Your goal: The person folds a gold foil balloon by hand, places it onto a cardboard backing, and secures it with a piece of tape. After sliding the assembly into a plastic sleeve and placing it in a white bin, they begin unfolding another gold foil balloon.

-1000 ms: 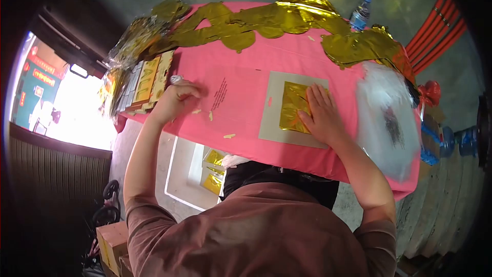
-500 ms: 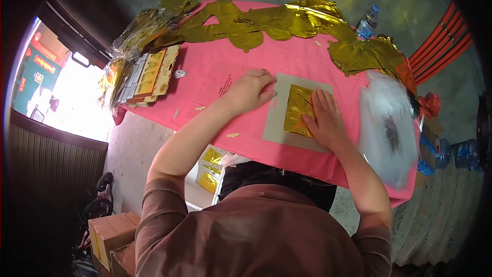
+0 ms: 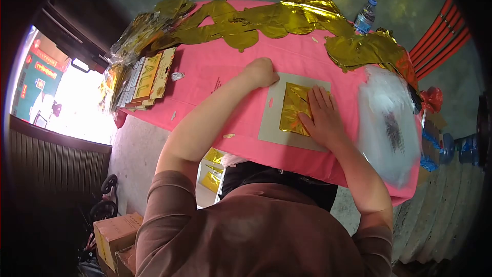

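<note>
A grey card (image 3: 270, 128) lies on the pink-covered table, with a folded gold foil packet (image 3: 293, 107) on top of it. My right hand (image 3: 324, 117) rests flat on the foil's right part, fingers spread. At the card's upper left corner, my left hand (image 3: 260, 73) is closed, its fingers curled under; whatever they grip is hidden. Small dark print (image 3: 217, 85) shows on the pink surface, left of the card and partly behind my left forearm.
Gold foil pieces (image 3: 220, 23) line the far edge of the pink table (image 3: 200, 64). Stacked printed cards (image 3: 148, 77) are at the left. A bottle (image 3: 365, 18) stands at the back right, and clear plastic bags (image 3: 387, 123) lie at the right. Cardboard boxes (image 3: 119, 231) sit on the floor.
My left hand has moved up and right to the card's corner and closed from a looser, open shape. My right hand stays flat on the foil.
</note>
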The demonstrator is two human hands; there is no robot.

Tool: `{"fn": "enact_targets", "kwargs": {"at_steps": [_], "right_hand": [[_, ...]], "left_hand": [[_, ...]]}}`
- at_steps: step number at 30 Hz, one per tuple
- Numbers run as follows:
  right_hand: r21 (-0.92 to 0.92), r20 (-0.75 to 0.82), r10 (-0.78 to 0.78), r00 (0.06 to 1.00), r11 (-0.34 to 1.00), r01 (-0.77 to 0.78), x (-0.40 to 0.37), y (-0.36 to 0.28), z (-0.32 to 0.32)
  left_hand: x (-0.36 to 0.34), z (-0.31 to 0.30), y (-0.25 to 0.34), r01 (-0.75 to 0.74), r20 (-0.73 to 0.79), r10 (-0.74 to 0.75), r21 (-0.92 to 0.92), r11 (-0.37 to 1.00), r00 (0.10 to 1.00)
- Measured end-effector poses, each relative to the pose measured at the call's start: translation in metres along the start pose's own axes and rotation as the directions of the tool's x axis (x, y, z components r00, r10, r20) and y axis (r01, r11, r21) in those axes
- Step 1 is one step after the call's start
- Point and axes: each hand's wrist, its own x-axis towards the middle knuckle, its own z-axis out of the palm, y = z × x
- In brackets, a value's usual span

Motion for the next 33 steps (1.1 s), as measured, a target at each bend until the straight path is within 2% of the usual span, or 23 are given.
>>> {"fn": "enact_targets", "kwargs": {"at_steps": [1, 3, 4, 6, 7, 9, 10, 12, 13, 15, 22, 24, 25, 26, 27, 28, 30, 31, 33], "right_hand": [[-0.003, -0.009, -0.010, 1.000, 1.000, 0.010, 0.000, 0.000, 0.001], [0.007, 0.002, -0.003, 1.000, 1.000, 0.003, -0.001, -0.001, -0.001], [0.013, 0.011, 0.001, 1.000, 1.000, -0.002, 0.000, -0.001, -0.001], [0.024, 0.005, 0.000, 1.000, 1.000, 0.000, 0.000, -0.001, 0.000], [0.034, 0.000, 0.005, 1.000, 0.999, -0.005, 0.000, -0.001, 0.000], [0.037, -0.003, -0.003, 1.000, 0.999, 0.003, 0.000, -0.001, 0.001], [0.038, -0.007, -0.006, 1.000, 0.999, 0.006, 0.000, 0.000, 0.001], [0.038, -0.006, -0.009, 1.000, 0.999, 0.010, 0.000, -0.001, -0.001], [0.040, -0.006, -0.014, 1.000, 0.999, 0.015, 0.000, -0.002, -0.002], [0.031, -0.003, -0.032, 0.999, 0.999, 0.032, 0.001, -0.002, -0.001], [0.054, -0.018, -0.057, 0.998, 0.997, 0.058, 0.014, -0.021, 0.009], [0.049, -0.004, -0.062, 0.998, 0.997, 0.062, 0.015, -0.023, 0.008], [0.041, 0.007, -0.057, 0.998, 0.998, 0.056, 0.015, -0.023, 0.007], [0.041, 0.005, -0.065, 0.998, 0.997, 0.064, 0.016, -0.022, 0.008], [0.039, 0.001, -0.066, 0.998, 0.997, 0.066, 0.016, -0.022, 0.008], [0.038, 0.000, -0.066, 0.998, 0.997, 0.066, 0.015, -0.022, 0.009], [0.033, -0.010, -0.078, 0.997, 0.996, 0.078, 0.014, -0.022, 0.009], [0.029, -0.020, -0.085, 0.996, 0.996, 0.086, 0.014, -0.021, 0.009], [0.031, -0.018, -0.085, 0.996, 0.996, 0.085, 0.014, -0.022, 0.009]], "left_hand": [[0.004, -0.001, -0.002, 0.001, 0.003, -0.001, 0.000, 1.000, 1.000], [0.006, -0.003, -0.009, 0.026, 0.047, -0.017, -0.194, 0.981, 0.999], [0.007, -0.004, -0.012, 0.031, 0.046, -0.022, -0.194, 0.981, 0.999], [0.007, -0.009, -0.013, 0.200, 0.204, -0.128, -0.382, 0.902, 0.971], [0.007, -0.006, -0.014, 0.203, 0.203, -0.132, -0.385, 0.901, 0.970], [0.001, 0.001, -0.014, 0.071, 0.015, -0.072, -0.475, 0.877, 0.997], [-0.001, 0.003, -0.013, 0.071, 0.015, -0.073, -0.477, 0.876, 0.997], [-0.020, -0.005, 0.001, -0.012, 0.057, 0.037, -0.396, 0.918, 0.998], [-0.017, 0.000, -0.003, -0.011, 0.054, 0.036, -0.402, 0.916, 0.998], [-0.014, 0.008, -0.011, -0.017, 0.038, 0.044, -0.528, 0.849, 0.998], [-0.028, 0.003, -0.040, 0.011, 0.010, -0.007, -0.515, 0.857, 1.000], [-0.039, 0.004, -0.046, -0.057, -0.093, 0.015, -0.475, 0.878, 0.996], [-0.048, 0.006, -0.050, -0.052, -0.098, 0.006, -0.477, 0.877, 0.995], [-0.058, 0.010, -0.053, -0.111, -0.335, 0.027, -0.234, 0.966, 0.942], [-0.067, 0.014, -0.055, -0.106, -0.539, 0.107, 0.033, 0.994, 0.835], [-0.076, 0.021, -0.056, -0.104, -0.541, 0.106, 0.034, 0.994, 0.834], [-0.089, 0.031, -0.057, -0.098, -0.651, 0.227, 0.229, 0.969, 0.725], [-0.090, 0.029, -0.058, -0.096, -0.651, 0.226, 0.228, 0.969, 0.724], [-0.094, 0.023, -0.056, -0.115, -0.552, 0.166, 0.126, 0.985, 0.817]]}}
